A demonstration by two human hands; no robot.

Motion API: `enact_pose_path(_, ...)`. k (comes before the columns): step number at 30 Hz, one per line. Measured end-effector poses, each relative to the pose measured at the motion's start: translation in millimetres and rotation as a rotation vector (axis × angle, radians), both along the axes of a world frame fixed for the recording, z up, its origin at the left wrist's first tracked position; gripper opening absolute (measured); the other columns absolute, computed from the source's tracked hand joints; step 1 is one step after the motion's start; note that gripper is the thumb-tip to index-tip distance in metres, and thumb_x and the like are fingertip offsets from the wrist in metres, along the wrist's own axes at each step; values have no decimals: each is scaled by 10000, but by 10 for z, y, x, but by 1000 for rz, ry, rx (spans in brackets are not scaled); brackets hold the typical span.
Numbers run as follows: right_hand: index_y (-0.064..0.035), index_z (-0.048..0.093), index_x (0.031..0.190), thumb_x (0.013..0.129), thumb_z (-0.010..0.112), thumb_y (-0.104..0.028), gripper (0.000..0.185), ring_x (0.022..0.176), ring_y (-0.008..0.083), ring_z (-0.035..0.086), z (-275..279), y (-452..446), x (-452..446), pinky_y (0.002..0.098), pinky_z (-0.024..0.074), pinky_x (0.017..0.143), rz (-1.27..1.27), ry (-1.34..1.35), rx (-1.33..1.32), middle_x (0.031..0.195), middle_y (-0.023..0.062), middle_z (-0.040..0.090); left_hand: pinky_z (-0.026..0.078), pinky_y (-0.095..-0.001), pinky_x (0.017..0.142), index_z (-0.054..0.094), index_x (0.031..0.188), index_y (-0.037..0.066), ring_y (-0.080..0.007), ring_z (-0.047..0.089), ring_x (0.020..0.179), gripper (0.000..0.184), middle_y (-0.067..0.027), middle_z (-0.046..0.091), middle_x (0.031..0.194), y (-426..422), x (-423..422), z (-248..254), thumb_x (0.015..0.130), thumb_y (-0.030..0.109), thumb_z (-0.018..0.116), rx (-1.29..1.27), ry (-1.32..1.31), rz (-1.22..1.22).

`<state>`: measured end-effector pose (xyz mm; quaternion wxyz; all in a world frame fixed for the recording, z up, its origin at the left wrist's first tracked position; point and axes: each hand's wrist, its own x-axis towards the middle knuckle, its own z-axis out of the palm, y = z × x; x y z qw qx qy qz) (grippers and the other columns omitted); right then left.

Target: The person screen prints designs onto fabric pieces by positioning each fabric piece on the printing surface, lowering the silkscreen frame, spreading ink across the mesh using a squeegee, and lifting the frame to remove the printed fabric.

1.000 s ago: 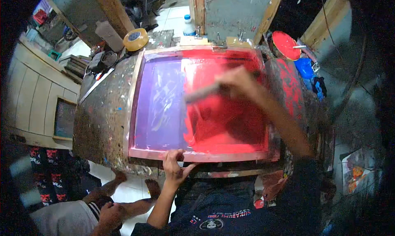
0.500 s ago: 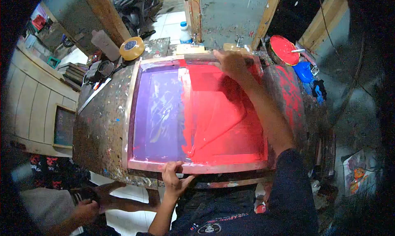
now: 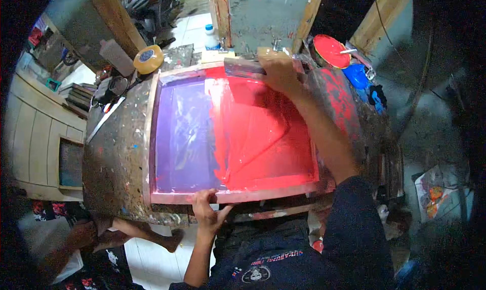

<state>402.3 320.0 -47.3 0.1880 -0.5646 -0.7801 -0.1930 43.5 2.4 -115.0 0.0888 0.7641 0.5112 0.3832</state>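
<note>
A wooden-framed printing screen rests on the paint-stained table. Its mesh is purple on the left, while red ink covers the right part. My left hand grips the near frame edge, fingers curled over the top and thumb below. At the far edge of the screen, my right hand is closed on a long, flat squeegee, which lies across the inner side of the far frame bar. The fingers of my right hand are partly hidden behind its back.
A tape roll, a white bottle with blue cap and dark cups stand beyond the screen. A red ink tub and blue cloth are at the right. Another person's leg shows lower left.
My right hand has moved with the squeegee from the middle of the screen to its far edge. My left hand has kept its hold on the frame. The person at lower left has shifted.
</note>
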Motion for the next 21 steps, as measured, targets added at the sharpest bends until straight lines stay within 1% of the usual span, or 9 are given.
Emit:
enact_pose_path(1, -92, 694, 1075, 860, 723, -522, 482, 868, 390, 729, 30, -105, -55, 552, 559, 759, -46, 14, -26, 915, 191, 734, 450, -423, 760, 581, 1138, 63, -269, 560, 764, 645, -68, 569, 841, -3, 0, 30, 692, 365, 935, 24, 39, -4)
enact_pose_path(4, -75, 669, 1094, 874, 726, -459, 446, 872, 415, 726, 211, -628, -266, 561, 561, 771, -182, 236, -276, 916, 203, 735, 446, -450, 817, 592, 1164, 65, -261, 543, 759, 687, -60, 560, 883, -32, -29, -57, 693, 458, 902, -26, -3, 3)
enact_pose_path(5, -70, 659, 1097, 875, 734, -441, 438, 876, 422, 726, 198, -785, -298, 563, 563, 770, -248, 259, -255, 913, 208, 735, 444, -460, 856, 600, 1157, 65, -282, 559, 811, 670, -75, 581, 933, -46, -26, -40, 693, 446, 897, -59, -9, 7)
enact_pose_path(8, -59, 633, 1100, 881, 754, -392, 417, 879, 439, 726, 155, -1246, -421, 566, 568, 762, -399, 315, -247, 902, 218, 735, 445, -409, 755, 586, 1132, 56, -259, 548, 768, 643, -53, 555, 823, 13, 31, 95, 692, 370, 935, 82, 41, -3)
enact_pose_path(11, -52, 615, 1086, 888, 766, -355, 392, 870, 445, 728, 164, -1747, -576, 563, 574, 742, -484, 350, -329, 894, 225, 735, 442, -467, 884, 606, 1158, 63, -327, 566, 923, 691, -89, 600, 1026, -29, -51, -91, 692, 485, 892, -4, 38, 8)
enact_pose_path(14, -42, 601, 1063, 894, 767, -340, 381, 860, 452, 726, 261, -2242, -719, 559, 577, 725, -558, 407, -374, 891, 233, 733, 442, -469, 880, 598, 1160, 64, -331, 561, 910, 707, -93, 592, 985, -30, -49, -106, 696, 512, 888, 13, 58, 25)
enact_pose_path(17, -31, 594, 1051, 899, 764, -357, 398, 851, 469, 717, 320, -2495, -737, 563, 572, 730, -588, 435, -418, 875, 242, 727, 439, -412, 750, 562, 1086, 54, -259, 537, 745, 638, -52, 533, 790, 11, 23, 109, 688, 386, 935, 92, 21, -7)
enact_pose_path(19, -23, 601, 1035, 897, 768, -374, 412, 855, 483, 709, 381, -2495, -765, 573, 562, 759, -577, 396, -411, 858, 250, 721, 437, -416, 753, 557, 1088, 52, -263, 535, 740, 644, -54, 536, 792, 11, 50, 118, 692, 398, 930, 79, 17, 0)
enact_pose_path(21, -18, 623, 1042, 889, 773, -391, 431, 851, 492, 702, 186, -2247, -558, 575, 550, 792, -410, 502, -277, 843, 260, 715, 437, -419, 753, 556, 1094, 50, -265, 533, 732, 642, -55, 540, 797, 19, 19, 72, 707, 416, 915, 92, 10, -8)
